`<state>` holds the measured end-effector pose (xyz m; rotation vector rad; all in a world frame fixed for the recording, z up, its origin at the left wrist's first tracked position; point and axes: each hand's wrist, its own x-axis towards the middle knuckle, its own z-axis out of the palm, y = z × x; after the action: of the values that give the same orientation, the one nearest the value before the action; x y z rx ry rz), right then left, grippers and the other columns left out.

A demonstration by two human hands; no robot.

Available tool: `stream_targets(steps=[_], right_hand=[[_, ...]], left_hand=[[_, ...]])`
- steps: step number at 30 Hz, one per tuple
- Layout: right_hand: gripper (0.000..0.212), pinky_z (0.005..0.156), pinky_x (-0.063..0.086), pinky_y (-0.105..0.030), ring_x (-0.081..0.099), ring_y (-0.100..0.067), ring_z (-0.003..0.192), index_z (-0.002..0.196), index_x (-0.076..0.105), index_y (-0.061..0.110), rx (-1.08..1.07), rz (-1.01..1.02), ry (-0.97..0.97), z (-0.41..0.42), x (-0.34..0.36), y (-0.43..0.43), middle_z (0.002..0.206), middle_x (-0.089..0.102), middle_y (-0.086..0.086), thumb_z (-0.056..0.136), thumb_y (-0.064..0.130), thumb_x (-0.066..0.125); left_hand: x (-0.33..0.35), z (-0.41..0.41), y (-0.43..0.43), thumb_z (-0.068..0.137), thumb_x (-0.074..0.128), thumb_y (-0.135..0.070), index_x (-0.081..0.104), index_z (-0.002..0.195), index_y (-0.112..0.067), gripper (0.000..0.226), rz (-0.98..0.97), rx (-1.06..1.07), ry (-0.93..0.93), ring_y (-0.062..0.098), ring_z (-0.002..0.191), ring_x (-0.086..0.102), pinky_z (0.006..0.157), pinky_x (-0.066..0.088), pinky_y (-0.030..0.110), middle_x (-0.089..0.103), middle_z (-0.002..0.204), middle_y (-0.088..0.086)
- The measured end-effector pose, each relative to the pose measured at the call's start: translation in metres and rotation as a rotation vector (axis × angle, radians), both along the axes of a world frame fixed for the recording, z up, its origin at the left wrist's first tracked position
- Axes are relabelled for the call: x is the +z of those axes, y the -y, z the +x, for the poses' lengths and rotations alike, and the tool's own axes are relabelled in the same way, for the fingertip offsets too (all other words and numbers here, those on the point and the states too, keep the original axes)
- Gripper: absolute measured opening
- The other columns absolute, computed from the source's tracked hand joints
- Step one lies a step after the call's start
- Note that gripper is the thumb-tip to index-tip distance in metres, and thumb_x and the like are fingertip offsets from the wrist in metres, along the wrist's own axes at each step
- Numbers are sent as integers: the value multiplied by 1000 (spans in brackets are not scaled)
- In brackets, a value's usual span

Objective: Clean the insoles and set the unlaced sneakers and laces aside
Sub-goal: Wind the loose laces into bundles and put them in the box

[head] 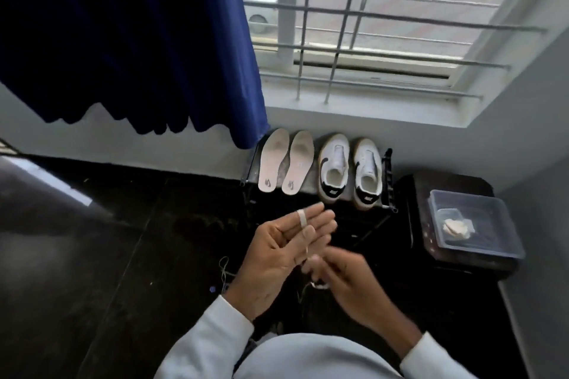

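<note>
Clear plastic tub [480,218] on the dark stool [412,194] at right holds one crumpled whitish cloth [457,226], nothing else visible in it. Two insoles [284,160] and both unlaced sneakers [349,168] sit side by side on the low rack [388,175] under the window. Left hand [277,258] is open, fingers straight and close together, white lace [302,219] wrapped over them; right hand [348,280] is blurred, fingers curled on the lace's lower end.

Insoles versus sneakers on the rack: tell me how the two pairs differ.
The insoles lie flat and thin, plain off-white with a small logo near the heel; the sneakers stand taller, open-topped and unlaced, with black heel tabs and tan soles. The insoles sit at the rack's left end by the curtain, the sneakers at its right. Both pairs lie side by side, toes toward the wall.
</note>
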<state>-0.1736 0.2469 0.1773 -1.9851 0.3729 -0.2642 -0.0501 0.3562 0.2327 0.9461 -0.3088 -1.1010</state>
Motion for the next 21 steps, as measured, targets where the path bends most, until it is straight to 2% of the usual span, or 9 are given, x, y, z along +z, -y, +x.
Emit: stream_targets(steps=[3, 6, 8, 10, 12, 14, 16, 19, 21], right_hand=[[20, 61, 41, -15, 59, -10, 69, 88, 69, 27, -14, -48, -80, -18, 8, -21, 75, 61, 8, 98, 35, 54], [23, 56, 34, -13, 51, -8, 61, 81, 65, 25, -53, -105, -72, -24, 40, -20, 70, 55, 9, 96, 40, 55], [22, 56, 37, -14, 54, -9, 61, 80, 66, 24, -122, -93, -33, -23, 66, -8, 70, 59, 8, 96, 35, 57], [22, 60, 46, -23, 60, -11, 65, 79, 67, 20, -217, -41, 15, -20, 87, 12, 71, 64, 4, 97, 27, 57], [26, 58, 47, -30, 59, -16, 62, 77, 67, 18, -285, -31, 8, -13, 99, 36, 68, 64, -4, 97, 30, 54], [29, 48, 36, -24, 46, -13, 50, 77, 67, 20, -336, -61, -37, -9, 102, 62, 59, 55, -7, 96, 37, 54], [30, 46, 30, -18, 38, -6, 46, 76, 67, 22, -346, -68, -88, -6, 92, 83, 54, 47, 0, 96, 41, 55], [31, 51, 34, -15, 42, -1, 49, 71, 66, 24, -318, 11, -174, -8, 64, 101, 56, 51, 10, 94, 44, 57], [28, 58, 45, -22, 52, -3, 58, 70, 65, 23, -230, 128, -221, -20, 42, 103, 62, 59, 9, 93, 38, 61]], left_hand=[[-14, 3, 19, 96, 51, 2, 57, 130, -2, 35, 96, 130, 163, 20, 115, 66, 93, 54, 25, 72, 118, 9], [-30, -3, 28, 99, 47, 3, 55, 133, -1, 35, 216, 63, 320, 14, 116, 65, 98, 52, 25, 71, 118, 4], [-36, -12, 28, 99, 47, 4, 58, 131, -4, 35, 252, -23, 380, 13, 116, 65, 101, 50, 28, 71, 119, 5], [-37, -23, 29, 99, 48, 2, 62, 127, -7, 33, 251, -128, 443, 15, 115, 66, 101, 51, 31, 72, 118, 6], [-32, -34, 27, 101, 43, 1, 63, 125, -7, 32, 233, -206, 393, 19, 113, 67, 98, 52, 31, 73, 116, 8], [-24, -42, 28, 101, 37, 2, 64, 122, -6, 35, 214, -255, 295, 23, 110, 69, 96, 53, 31, 74, 113, 12], [-16, -49, 32, 99, 38, -2, 66, 117, -5, 34, 188, -277, 215, 29, 108, 70, 93, 54, 33, 74, 110, 16], [-3, -58, 44, 88, 38, -17, 67, 115, 0, 43, 130, -304, 136, 37, 106, 69, 90, 55, 34, 72, 109, 24], [5, -67, 54, 90, 35, -23, 67, 116, 2, 48, 89, -277, 101, 38, 107, 68, 91, 55, 35, 70, 111, 27]])
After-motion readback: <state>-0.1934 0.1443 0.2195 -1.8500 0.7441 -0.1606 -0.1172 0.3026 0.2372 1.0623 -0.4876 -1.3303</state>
